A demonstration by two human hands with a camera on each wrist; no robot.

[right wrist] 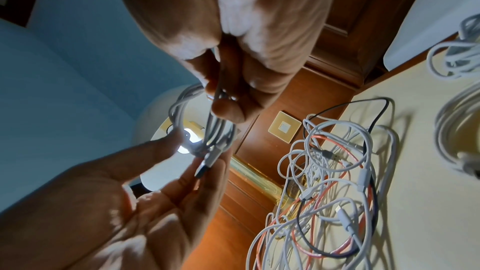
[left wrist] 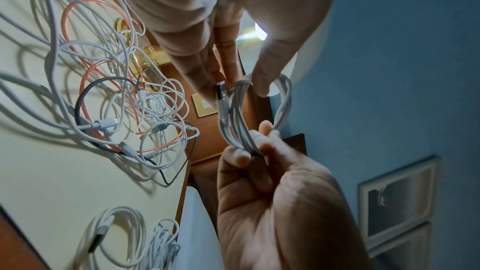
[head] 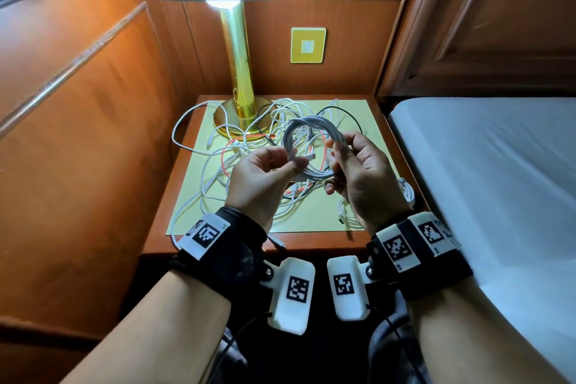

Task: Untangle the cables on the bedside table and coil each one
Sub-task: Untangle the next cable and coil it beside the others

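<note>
Both grips are closed on one coiled white cable (head: 307, 146), held in the air above the middle of the table (head: 324, 245): the left hand (head: 260, 179) pinches the coil's left side between thumb and fingers, with a plug end (left wrist: 221, 91) lying along the strands there, and the right hand (head: 363, 171) pinches the opposite side of the loop with curled fingers. Near the table's front right corner, just beside the right wrist, lie two white cables already wound into coils (left wrist: 116, 233), one of them close to the right edge. Beneath and beyond the hands, across the table's middle and toward its back edge, a tangle of loose cables (head: 249, 146) spreads over the pale yellow mat (head: 311, 218): mostly white, with an orange-red cable (right wrist: 332, 171) and a black cable (right wrist: 374, 192) threaded through it. One white strand hangs over the left edge. At the back left stands a lit lamp (head: 238, 72) on a brass base, some cable loops lying around it. On the wood-panelled wall behind is a yellow switch plate (head: 308, 45), and a bed (head: 483, 165) lies beyond the right edge.
</note>
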